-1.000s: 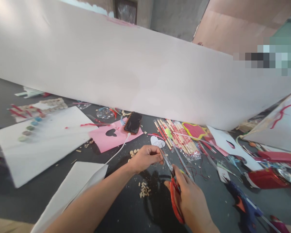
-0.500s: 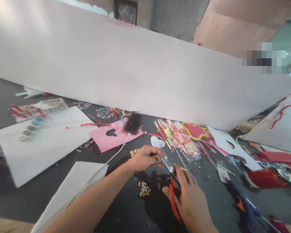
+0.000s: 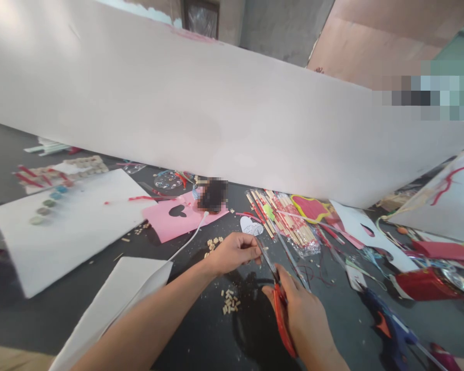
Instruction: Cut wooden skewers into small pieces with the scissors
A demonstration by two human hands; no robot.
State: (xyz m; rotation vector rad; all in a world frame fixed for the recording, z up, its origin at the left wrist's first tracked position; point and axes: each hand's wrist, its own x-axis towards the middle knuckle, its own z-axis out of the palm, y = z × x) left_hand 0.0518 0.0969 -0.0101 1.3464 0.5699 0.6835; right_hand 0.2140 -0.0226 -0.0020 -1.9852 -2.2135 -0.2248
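Note:
My right hand (image 3: 305, 306) is wrapped around the red handles of a pair of scissors (image 3: 282, 324), whose metal blades point up and left. The blades look closed, with their tips beside the fingers of my left hand (image 3: 235, 252). That hand is pinched at the blade tips; whatever it grips is too small and covered to name. A small pale bit (image 3: 265, 249) shows just past the tips. Below my left hand, short cut pieces of pale stick (image 3: 230, 302) lie in a loose pile on the dark table (image 3: 201, 330). More little pale pieces (image 3: 213, 243) sit behind my wrist.
A tall white board (image 3: 216, 113) stands across the back. Packed sticks (image 3: 290, 219) and a white paper heart (image 3: 251, 226) lie ahead. Right are a red can (image 3: 429, 284) and a blue glue gun (image 3: 388, 324). Left are white sheets (image 3: 88, 226) and pink paper (image 3: 166, 219).
The scissor blades have come together, and the handles have closed in my right hand. My left hand stays at the tips, almost unmoved.

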